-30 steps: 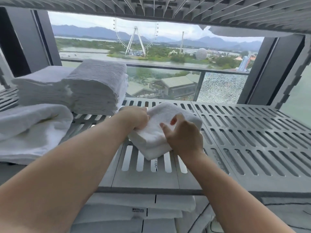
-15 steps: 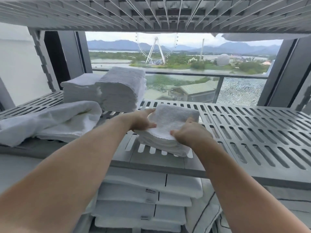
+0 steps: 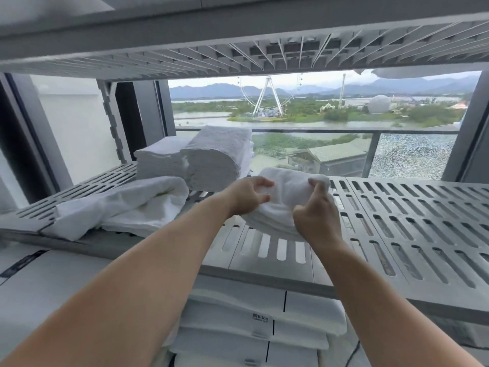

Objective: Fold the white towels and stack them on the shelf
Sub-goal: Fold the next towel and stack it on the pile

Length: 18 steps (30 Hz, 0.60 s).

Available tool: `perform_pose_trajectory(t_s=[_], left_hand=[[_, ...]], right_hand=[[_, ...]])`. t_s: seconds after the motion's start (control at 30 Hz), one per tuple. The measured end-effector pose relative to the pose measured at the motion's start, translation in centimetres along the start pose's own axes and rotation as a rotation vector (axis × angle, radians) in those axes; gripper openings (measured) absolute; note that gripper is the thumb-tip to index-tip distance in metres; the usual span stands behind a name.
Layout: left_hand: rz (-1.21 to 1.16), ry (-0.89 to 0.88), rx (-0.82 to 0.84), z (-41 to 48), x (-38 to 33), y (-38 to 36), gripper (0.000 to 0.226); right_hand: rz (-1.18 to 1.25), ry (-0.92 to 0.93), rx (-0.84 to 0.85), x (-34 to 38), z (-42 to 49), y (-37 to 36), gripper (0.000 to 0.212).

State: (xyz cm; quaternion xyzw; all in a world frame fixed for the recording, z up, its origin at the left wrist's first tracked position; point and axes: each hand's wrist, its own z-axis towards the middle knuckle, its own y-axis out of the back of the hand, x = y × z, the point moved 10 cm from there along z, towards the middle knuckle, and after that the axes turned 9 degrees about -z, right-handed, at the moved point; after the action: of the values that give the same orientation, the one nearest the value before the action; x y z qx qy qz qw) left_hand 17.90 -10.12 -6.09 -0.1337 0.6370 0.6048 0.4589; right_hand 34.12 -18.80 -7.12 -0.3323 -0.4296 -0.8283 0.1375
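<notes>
A folded white towel (image 3: 287,193) lies on the grey slatted shelf (image 3: 402,223), near its middle. My left hand (image 3: 247,198) grips the towel's left side with curled fingers and thumb. My right hand (image 3: 317,218) holds its right side, fingers over the top edge and thumb on the front. The towel's near part is bunched between my hands. Two stacks of folded white towels (image 3: 211,157) stand at the back left of the same shelf.
A loose, unfolded white towel (image 3: 124,205) lies at the shelf's front left. Folded linen with a label (image 3: 260,317) is piled on the level below. Another slatted shelf (image 3: 238,56) hangs close overhead. A window is behind the shelf.
My hands went from lying over the folded towel to gripping its two sides, and the towel sits a little farther back on the shelf. The view has pulled back and dropped.
</notes>
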Motion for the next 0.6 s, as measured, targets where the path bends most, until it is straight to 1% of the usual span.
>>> perform_pose_trajectory(t_s=[0.13,0.27,0.37,0.43,0.6], left_hand=[[-0.047,-0.102,-0.087,0.5,-2.0,3.0,0.038],[-0.083,-0.187,-0.161,1.5,-2.9,6.4,0.041],[-0.052,-0.243,-0.263,2.5,-3.1,9.7,0.041],[-0.046,-0.268,-0.312,3.6,-2.5,12.3,0.042],[-0.094,-0.286,-0.331,6.8,0.6,18.3,0.040]], right_hand=[[0.045,0.053,-0.132,2.6,1.1,1.4,0.062],[0.074,0.100,-0.216,5.6,2.7,1.5,0.062],[0.094,0.127,-0.274,8.0,4.4,1.1,0.062],[0.094,0.129,-0.296,9.9,5.8,0.1,0.062],[0.094,0.152,-0.346,15.0,9.0,-3.4,0.063]])
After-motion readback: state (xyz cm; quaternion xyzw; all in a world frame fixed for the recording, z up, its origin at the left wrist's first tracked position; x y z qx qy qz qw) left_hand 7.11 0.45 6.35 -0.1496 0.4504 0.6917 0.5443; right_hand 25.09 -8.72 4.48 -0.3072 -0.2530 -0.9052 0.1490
